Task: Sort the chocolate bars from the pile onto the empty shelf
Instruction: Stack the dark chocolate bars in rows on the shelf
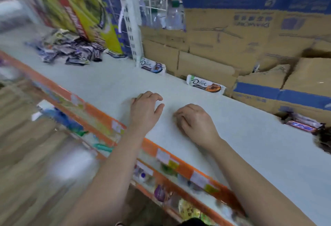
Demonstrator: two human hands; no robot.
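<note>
Left hand (145, 111) lay spread, loose, on smooth pale shelf (107, 82); right hand (195, 121) curled, holding nothing. Crinkly chocolate bar pile (71, 51) far left; glossy oblong Dove bar (153, 66) at far edge.

Pile (71, 50) of chocolate bars: loose heap at the far left end of the shelf (111, 80), toward the back. Wrappers are dark brown, purple-blue and whitish, overlapping at all angles; blurred, count unclear. Shelf: flat pale grey-white top, orange front edge, running diagonally from upper left to lower right. First Dove bar (152, 65): white wrapper, script logo, dark blue-brown picture at its right end, propped on its long edge at the shelf's back, face forward, well right of the pile. Second Dove bar (206, 84): white wrapper, orange-brown picture, same pose, further right along the back, apart from the first. Blue-labelled bar (302, 126): dark wrapper, lettering blurred, lying at the far right back edge, well apart from both.
</note>
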